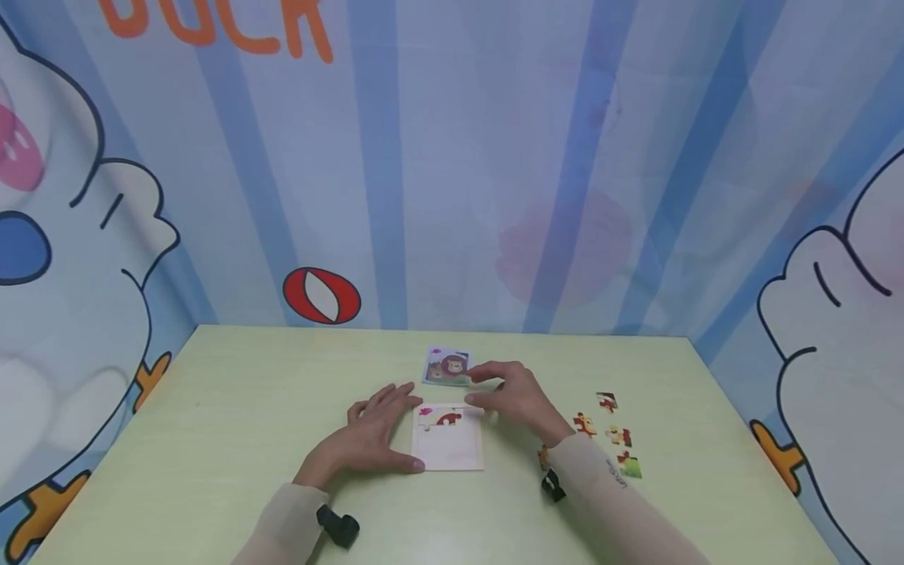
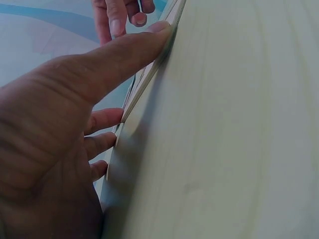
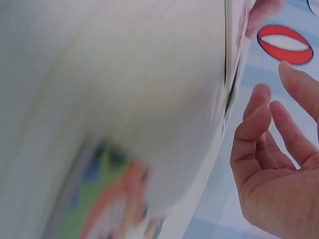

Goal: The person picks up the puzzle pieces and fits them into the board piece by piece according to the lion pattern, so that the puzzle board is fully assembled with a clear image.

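I count one puzzle board (image 1: 448, 451) on the surface (image 1: 212, 416), midway between left and right edges; one lion card (image 1: 446, 366) nearer the far edge; five visible loose pieces (image 1: 629, 466) toward the right edge. Left hand (image 1: 363, 439): extended, touching the board. Right hand (image 1: 514, 395): fingers parted, empty.

The board (image 1: 448, 451) was pinkish white, with red and pink patches (image 1: 450, 419) near its top; the card (image 1: 435, 375) beyond showed a lion (image 1: 454, 366) with a reddish-brown mane. The loose puzzle pieces (image 1: 629, 466) mixed red, yellow, white and green. Behind the pale yellow tabletop (image 1: 226, 424), the light blue backdrop (image 1: 466, 157) bore darker blue stripes (image 1: 377, 157), orange letters (image 1: 250, 45) and a red-and-white oval (image 1: 322, 295).
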`<state>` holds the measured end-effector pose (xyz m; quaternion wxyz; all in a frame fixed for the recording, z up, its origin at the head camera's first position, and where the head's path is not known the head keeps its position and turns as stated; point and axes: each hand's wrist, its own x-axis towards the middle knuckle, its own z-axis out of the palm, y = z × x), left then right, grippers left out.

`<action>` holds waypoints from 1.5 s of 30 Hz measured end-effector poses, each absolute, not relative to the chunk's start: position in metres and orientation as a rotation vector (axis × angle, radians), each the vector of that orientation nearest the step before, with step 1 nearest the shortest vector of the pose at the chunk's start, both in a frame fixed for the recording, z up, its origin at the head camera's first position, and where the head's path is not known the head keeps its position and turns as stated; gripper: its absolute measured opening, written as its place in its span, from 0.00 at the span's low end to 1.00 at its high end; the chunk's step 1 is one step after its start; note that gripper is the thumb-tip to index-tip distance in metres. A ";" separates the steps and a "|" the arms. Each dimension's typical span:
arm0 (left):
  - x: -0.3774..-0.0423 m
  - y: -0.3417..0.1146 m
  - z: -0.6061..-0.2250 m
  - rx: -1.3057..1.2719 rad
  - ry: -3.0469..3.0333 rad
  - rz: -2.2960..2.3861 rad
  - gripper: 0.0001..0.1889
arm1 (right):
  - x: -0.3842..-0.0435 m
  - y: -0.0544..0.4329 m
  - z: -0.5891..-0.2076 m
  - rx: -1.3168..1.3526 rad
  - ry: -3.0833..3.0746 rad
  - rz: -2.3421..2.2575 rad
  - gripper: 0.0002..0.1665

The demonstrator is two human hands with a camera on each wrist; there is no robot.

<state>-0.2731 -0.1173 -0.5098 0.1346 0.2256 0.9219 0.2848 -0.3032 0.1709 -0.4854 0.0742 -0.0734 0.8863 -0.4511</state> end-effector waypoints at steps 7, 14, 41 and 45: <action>-0.272 -0.120 -0.509 0.677 2.667 0.861 0.53 | -0.305 0.203 -0.480 -0.158 2.619 -1.418 0.29; -0.273 -0.118 -0.511 0.669 2.675 0.844 0.52 | -0.302 0.240 -0.474 -0.097 2.624 -1.453 0.33; -0.275 -0.118 -0.513 0.656 2.680 0.841 0.53 | -0.282 0.351 -0.487 0.139 2.738 -1.322 0.35; -0.275 -0.119 -0.514 0.658 2.681 0.848 0.53 | -0.281 0.359 -0.490 0.137 2.748 -1.316 0.34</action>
